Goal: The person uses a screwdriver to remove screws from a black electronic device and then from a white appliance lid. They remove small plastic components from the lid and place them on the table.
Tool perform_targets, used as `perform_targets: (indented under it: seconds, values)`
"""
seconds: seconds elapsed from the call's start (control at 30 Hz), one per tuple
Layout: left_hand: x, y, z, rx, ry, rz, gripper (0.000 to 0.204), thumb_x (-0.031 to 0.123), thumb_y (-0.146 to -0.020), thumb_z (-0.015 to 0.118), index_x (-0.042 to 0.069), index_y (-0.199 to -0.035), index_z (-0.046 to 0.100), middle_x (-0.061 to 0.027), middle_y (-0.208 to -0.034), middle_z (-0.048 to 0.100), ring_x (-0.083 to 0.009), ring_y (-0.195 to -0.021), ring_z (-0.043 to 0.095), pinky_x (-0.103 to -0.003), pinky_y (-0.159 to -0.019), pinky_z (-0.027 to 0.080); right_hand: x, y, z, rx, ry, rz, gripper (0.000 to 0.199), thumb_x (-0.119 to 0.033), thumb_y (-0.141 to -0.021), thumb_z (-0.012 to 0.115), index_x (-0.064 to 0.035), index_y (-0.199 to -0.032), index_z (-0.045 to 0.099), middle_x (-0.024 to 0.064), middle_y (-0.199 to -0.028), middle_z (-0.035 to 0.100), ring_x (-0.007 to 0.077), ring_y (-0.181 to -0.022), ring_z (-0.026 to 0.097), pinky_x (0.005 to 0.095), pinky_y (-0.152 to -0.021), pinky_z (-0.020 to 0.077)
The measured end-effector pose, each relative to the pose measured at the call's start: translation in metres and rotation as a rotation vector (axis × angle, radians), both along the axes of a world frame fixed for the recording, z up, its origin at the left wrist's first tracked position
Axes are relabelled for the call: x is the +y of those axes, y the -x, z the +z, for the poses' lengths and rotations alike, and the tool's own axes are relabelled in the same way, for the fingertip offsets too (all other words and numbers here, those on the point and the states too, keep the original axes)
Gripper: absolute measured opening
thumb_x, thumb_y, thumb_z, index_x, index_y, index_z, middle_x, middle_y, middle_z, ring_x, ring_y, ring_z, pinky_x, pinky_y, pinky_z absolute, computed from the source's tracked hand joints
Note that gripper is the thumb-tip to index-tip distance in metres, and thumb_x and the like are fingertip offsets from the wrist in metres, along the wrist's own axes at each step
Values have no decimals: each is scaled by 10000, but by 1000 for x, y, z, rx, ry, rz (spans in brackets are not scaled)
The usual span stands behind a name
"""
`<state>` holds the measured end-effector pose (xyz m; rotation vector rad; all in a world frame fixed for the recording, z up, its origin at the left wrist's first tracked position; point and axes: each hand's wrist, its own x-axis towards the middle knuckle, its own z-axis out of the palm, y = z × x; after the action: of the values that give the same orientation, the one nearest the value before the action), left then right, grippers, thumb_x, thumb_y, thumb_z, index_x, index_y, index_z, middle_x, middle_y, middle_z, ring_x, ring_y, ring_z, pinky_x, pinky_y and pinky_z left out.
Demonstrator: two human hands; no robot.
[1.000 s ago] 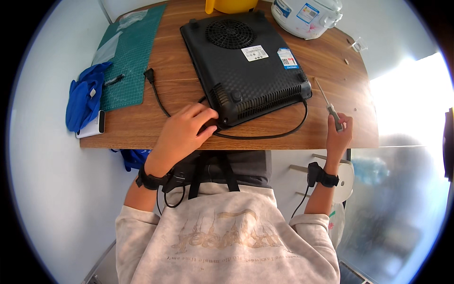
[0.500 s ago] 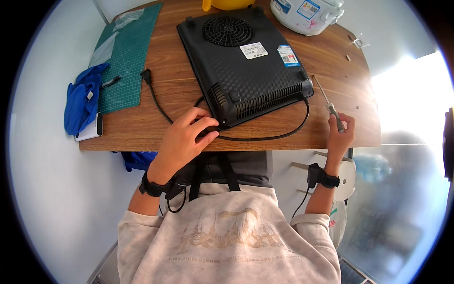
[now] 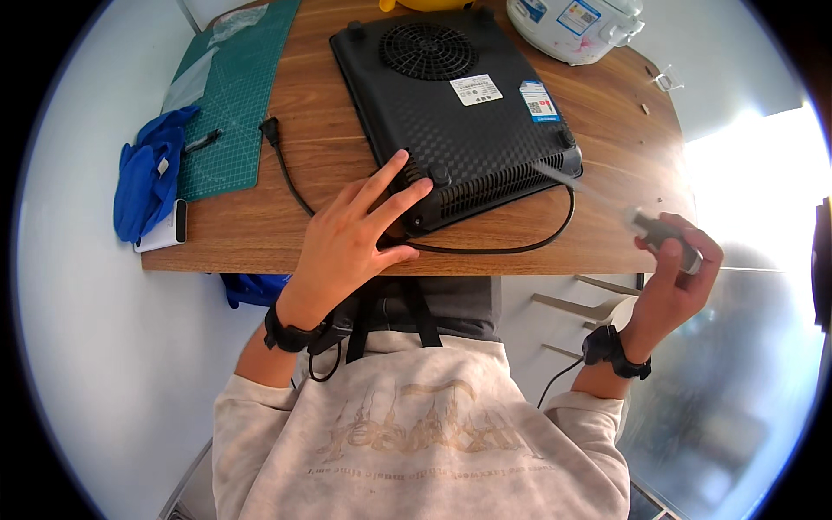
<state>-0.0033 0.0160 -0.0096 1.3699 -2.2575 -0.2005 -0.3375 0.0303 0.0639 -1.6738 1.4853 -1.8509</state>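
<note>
A black appliance (image 3: 498, 143), apparently an induction cooker, lies underside up on the wooden table, showing a round fan grille (image 3: 428, 50), feet and labels. My left hand (image 3: 342, 234) rests at its near left corner, fingers spread over the vent slots and edge. A screw (image 3: 419, 222) shows in that corner. Off to the right, my right hand (image 3: 680, 282) grips a screwdriver (image 3: 667, 238) by its dark handle. Its shaft is smeared by motion and points left toward the appliance. The power cord (image 3: 520, 250) loops along the near side, its plug (image 3: 270, 130) lying left.
On the left are a green cutting mat (image 3: 234, 130), a blue cloth (image 3: 154, 178) and a white box-like device (image 3: 165, 232). A white rice cooker (image 3: 568, 35) and a yellow object (image 3: 433, 4) stand at the back. Small bits, including a clear piece (image 3: 666, 80), lie on the right.
My right hand has moved right and nearer to me, swinging the screwdriver round to point left. My left fingers have spread out and shifted up onto the vent at the corner.
</note>
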Motion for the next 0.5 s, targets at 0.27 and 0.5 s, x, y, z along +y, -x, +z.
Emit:
perform_targets:
  seconds: [0.27, 0.5]
  values:
    - [0, -1, -1, -26, 31, 5, 883, 242, -607, 888, 293, -1415, 535, 9, -1568, 400, -213, -974, 630, -333, -850, 569, -11, -46, 14, 424, 25, 465, 306, -26, -800, 809, -3, -1011, 588, 180, -1018, 693, 227, -832, 691, 303, -711, 560]
    - [3, -2, -6, -21, 46, 1, 923, 286, -605, 886, 305, -1447, 508, 1, -1582, 377, -212, -977, 623, -341, -866, 555, -12, -61, 17, 484, -10, 568, 302, 1, -783, 808, -11, -995, 594, 172, -1024, 686, 232, -850, 688, 303, -702, 553]
